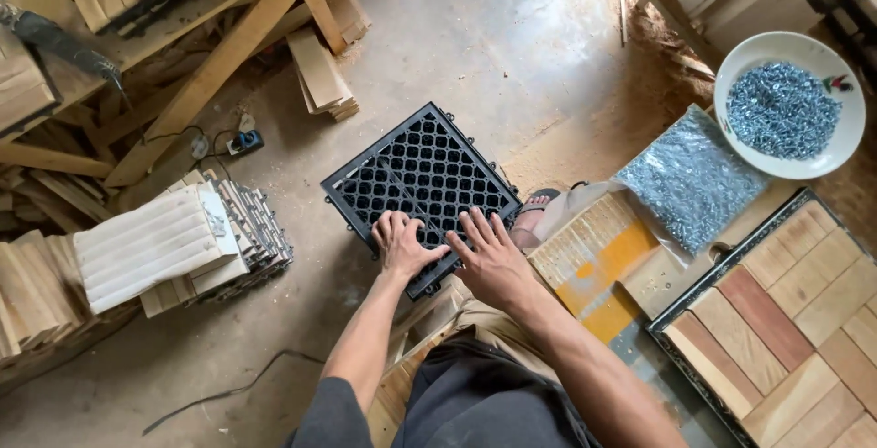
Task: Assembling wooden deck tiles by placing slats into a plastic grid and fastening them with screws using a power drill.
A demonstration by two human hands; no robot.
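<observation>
A black square plastic grid tile [416, 174] with a honeycomb pattern lies in front of me, turned like a diamond above the concrete floor. My left hand [400, 243] rests palm down on its near corner with fingers together. My right hand [490, 256] lies flat beside it on the tile's near right edge, fingers spread. Neither hand grips anything. My knees and grey clothing fill the bottom of the view.
A white bowl of silver screws [789, 105] and a clear bag of screws [687, 179] sit at right. A finished wooden slat tile [787, 320] lies at lower right. Stacked wood slats [155, 242] stand at left, timber planks [210, 73] behind. A sandalled foot [534, 215] shows beside the tile.
</observation>
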